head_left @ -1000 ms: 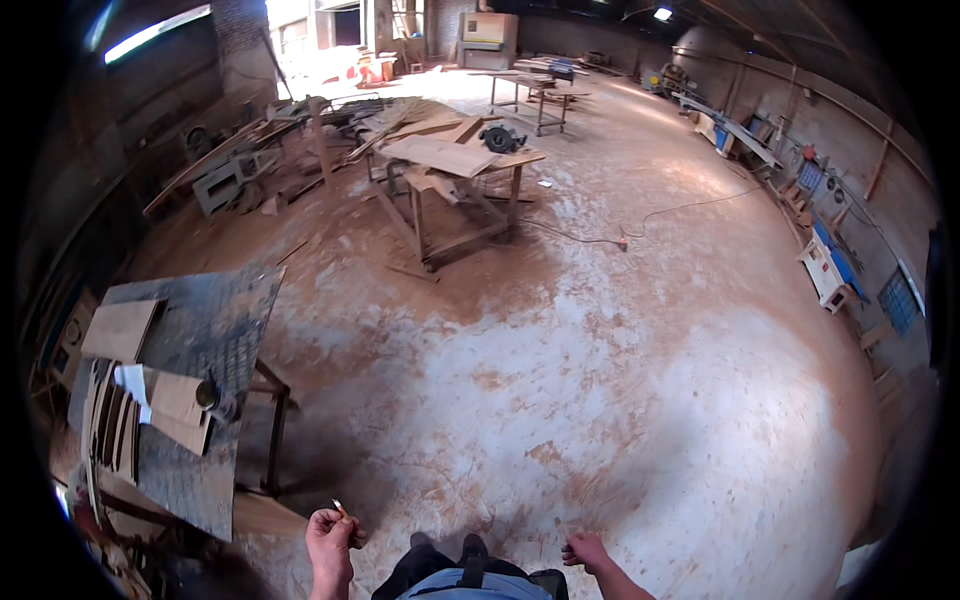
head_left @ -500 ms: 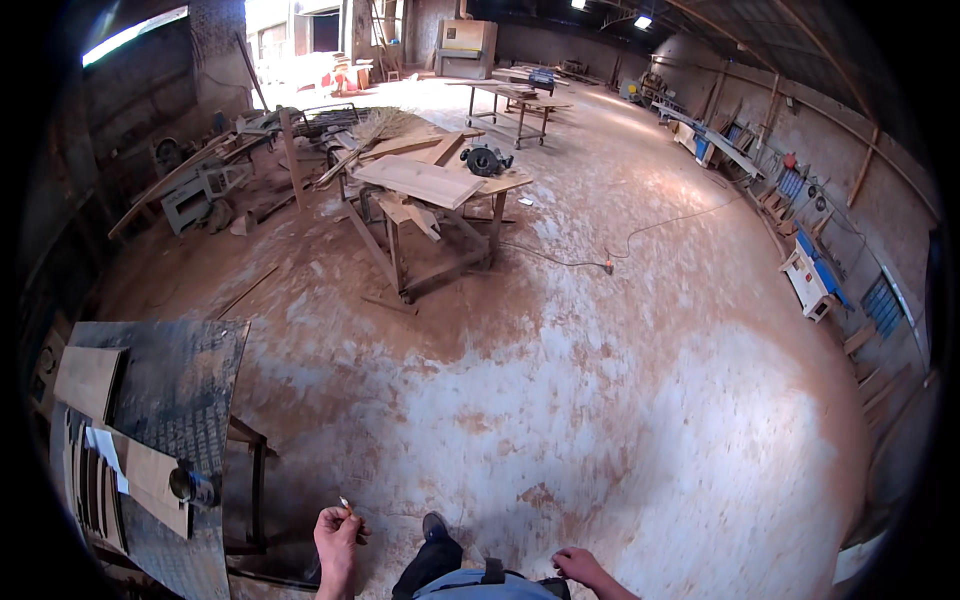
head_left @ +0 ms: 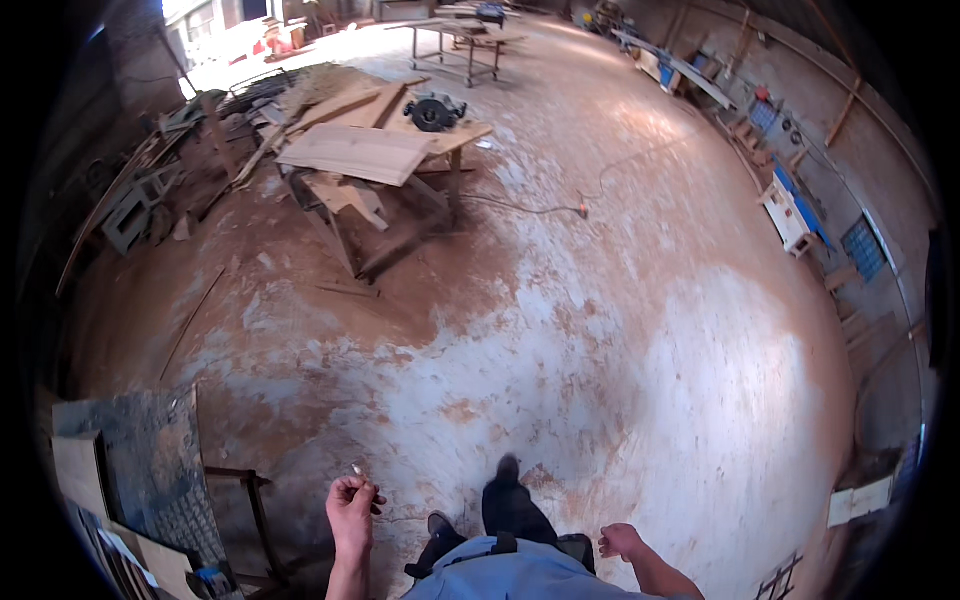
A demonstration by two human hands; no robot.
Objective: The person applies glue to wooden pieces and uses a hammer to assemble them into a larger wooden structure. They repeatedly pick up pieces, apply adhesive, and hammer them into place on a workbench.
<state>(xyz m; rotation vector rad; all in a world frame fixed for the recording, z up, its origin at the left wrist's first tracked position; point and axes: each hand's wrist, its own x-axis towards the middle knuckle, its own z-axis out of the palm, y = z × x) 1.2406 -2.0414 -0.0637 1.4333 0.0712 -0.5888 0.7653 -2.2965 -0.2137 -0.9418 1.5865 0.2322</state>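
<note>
Stick [head_left: 358, 470] pinched in our left hand [head_left: 353, 502], beyond right edge of table [head_left: 160, 435]; right hand [head_left: 622, 541] apart, grip unclear. We judge: carrying; next move needs steady pinch.

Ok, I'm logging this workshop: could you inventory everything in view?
worktable: one, brown, upper left
power tool: one, black, on worktable
broad board: one, pale, on worktable
scrap wood: several, brown, upper left
farther table: one, dark-legged, top centre
cable: one, dark, on floor
bench-like unit: one, white-blue, right side
nearer table: one, dark grey, lower left
small stick: one, white-tipped, in left hand
shoes: two, dark, lower centre
left hand: one, bare, lower centre-left
right hand: one, bare, lower centre-right
</note>
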